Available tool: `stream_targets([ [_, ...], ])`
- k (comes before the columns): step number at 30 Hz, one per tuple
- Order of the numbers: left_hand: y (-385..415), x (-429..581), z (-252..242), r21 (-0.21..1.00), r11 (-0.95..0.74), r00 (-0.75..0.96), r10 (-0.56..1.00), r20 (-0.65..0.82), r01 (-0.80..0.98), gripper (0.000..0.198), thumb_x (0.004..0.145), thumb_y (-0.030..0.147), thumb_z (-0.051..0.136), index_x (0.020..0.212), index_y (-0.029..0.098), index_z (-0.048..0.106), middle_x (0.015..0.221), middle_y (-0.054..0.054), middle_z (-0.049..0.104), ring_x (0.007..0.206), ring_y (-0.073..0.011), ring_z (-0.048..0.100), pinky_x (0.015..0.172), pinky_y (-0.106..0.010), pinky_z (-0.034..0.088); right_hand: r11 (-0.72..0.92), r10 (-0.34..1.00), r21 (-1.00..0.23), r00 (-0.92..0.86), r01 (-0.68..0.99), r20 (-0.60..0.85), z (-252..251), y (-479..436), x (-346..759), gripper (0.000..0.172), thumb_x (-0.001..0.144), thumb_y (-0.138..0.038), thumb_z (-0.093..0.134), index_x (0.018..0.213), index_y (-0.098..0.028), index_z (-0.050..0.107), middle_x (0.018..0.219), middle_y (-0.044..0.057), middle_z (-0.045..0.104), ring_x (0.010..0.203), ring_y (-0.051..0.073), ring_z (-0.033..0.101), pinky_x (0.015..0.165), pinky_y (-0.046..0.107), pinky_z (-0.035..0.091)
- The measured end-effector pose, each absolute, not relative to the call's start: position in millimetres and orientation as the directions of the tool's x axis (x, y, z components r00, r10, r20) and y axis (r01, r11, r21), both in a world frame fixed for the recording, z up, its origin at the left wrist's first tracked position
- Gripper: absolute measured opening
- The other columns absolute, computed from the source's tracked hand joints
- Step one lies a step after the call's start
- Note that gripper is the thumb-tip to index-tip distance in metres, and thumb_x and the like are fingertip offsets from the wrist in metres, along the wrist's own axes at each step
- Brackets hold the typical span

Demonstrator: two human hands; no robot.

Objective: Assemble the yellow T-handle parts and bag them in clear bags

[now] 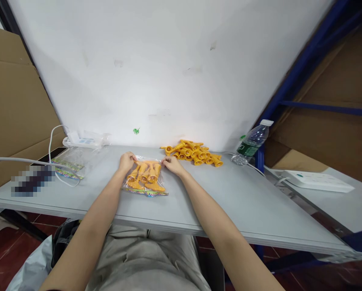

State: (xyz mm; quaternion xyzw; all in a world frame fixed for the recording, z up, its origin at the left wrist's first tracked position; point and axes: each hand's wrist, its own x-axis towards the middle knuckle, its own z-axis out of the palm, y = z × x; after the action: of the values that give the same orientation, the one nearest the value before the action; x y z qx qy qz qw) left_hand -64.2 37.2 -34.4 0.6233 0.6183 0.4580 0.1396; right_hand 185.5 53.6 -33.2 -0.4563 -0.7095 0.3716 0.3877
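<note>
A clear plastic bag [144,193] lies on the grey table in front of me, its colourful printed strip along the near edge. Inside it are several orange-yellow plastic pieces [152,173] with flared, horn-like ends. My left hand [127,161] pinches the bag's far left corner. At the far right corner, my right hand [172,165] has its fingers closed on the same bag. Beyond my right hand, a pile of similar loose yellow pieces [196,152] rests near the white wall.
A tilted plastic bottle [250,143] leans at the back right, near a blue post. Flat empty bags [70,163], white cables and a power strip [82,141] are on the left. Another white power strip [317,180] lies right. Cardboard [17,101] borders the left side.
</note>
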Motion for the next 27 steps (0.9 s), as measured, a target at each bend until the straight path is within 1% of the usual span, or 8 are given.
stream_targets([
  [2,37,-64,-34,0.729,-0.235,-0.165,0.887,0.431,0.644,0.029,0.064,0.002,0.038,0.053,0.019,0.059,0.068,-0.001,0.065,0.069,-0.0139,0.06,0.075,-0.027,0.048,0.306,0.936,-0.881,-0.283,0.36,0.209,-32,52,186,0.014,0.069,-0.02,0.052,0.059,-0.017,0.06,0.059,0.001,0.062,0.06,0.015,0.056,0.063,0.026,0.044],
  [7,35,-62,-32,0.712,-0.35,-0.11,0.851,0.513,0.609,0.028,0.062,0.002,0.038,0.048,0.019,0.054,0.07,-0.001,0.064,0.071,-0.0134,0.061,0.075,-0.026,0.048,0.32,0.932,-0.861,-0.293,0.395,0.212,-35,53,187,0.035,0.078,-0.044,0.056,0.053,-0.018,0.054,0.052,0.0,0.056,0.053,0.013,0.049,0.058,0.027,0.041],
  [13,31,-55,-29,0.636,-0.43,-0.065,0.796,0.602,0.64,0.026,0.063,0.001,0.04,0.049,0.02,0.053,0.077,-0.002,0.066,0.079,-0.014,0.064,0.077,-0.026,0.05,0.415,0.906,-0.848,-0.241,0.331,0.349,-23,64,182,0.037,0.065,-0.049,0.074,0.075,-0.02,0.054,0.075,0.001,0.063,0.065,0.014,0.055,0.064,0.027,0.046],
  [15,29,-52,-29,0.592,-0.466,-0.026,0.771,0.636,0.658,0.027,0.064,0.0,0.04,0.051,0.02,0.053,0.081,-0.003,0.067,0.081,-0.014,0.064,0.077,-0.025,0.05,0.371,0.909,-0.869,-0.322,0.329,0.266,-9,70,181,0.041,0.061,-0.046,0.08,0.083,-0.018,0.059,0.084,0.004,0.066,0.072,0.015,0.059,0.068,0.028,0.048],
  [17,27,-48,-28,0.546,-0.505,0.017,0.744,0.668,0.669,0.027,0.065,0.0,0.04,0.053,0.02,0.054,0.085,-0.003,0.068,0.082,-0.014,0.064,0.078,-0.025,0.051,0.291,0.884,-0.873,-0.459,0.392,0.089,9,76,180,0.042,0.058,-0.043,0.084,0.083,-0.017,0.064,0.085,0.004,0.069,0.075,0.016,0.062,0.071,0.027,0.049],
  [22,26,-38,-28,0.469,-0.591,0.057,0.658,0.751,0.656,0.028,0.069,0.0,0.04,0.059,0.019,0.058,0.09,-0.004,0.069,0.084,-0.0133,0.065,0.079,-0.025,0.052,0.055,0.644,-0.833,-0.657,0.551,-0.392,40,86,173,0.038,0.059,-0.044,0.086,0.074,-0.014,0.067,0.071,0.002,0.07,0.067,0.016,0.064,0.065,0.025,0.051],
  [25,26,-36,-28,0.445,-0.621,0.067,0.626,0.777,0.646,0.028,0.071,0.0,0.041,0.06,0.019,0.059,0.092,-0.005,0.069,0.083,-0.0131,0.065,0.079,-0.025,0.052,-0.097,0.519,-0.828,-0.681,0.553,-0.516,39,81,166,0.038,0.065,-0.044,0.084,0.079,-0.013,0.068,0.074,0.005,0.072,0.069,0.017,0.068,0.067,0.025,0.054],
  [27,25,-35,-27,0.446,-0.632,0.076,0.625,0.777,0.634,0.028,0.072,0.0,0.041,0.06,0.019,0.059,0.09,-0.004,0.069,0.082,-0.0126,0.064,0.078,-0.024,0.052,-0.148,0.523,-0.843,-0.683,0.516,-0.51,34,73,164,0.036,0.068,-0.043,0.082,0.079,-0.012,0.067,0.072,0.006,0.072,0.068,0.016,0.069,0.067,0.025,0.056],
])
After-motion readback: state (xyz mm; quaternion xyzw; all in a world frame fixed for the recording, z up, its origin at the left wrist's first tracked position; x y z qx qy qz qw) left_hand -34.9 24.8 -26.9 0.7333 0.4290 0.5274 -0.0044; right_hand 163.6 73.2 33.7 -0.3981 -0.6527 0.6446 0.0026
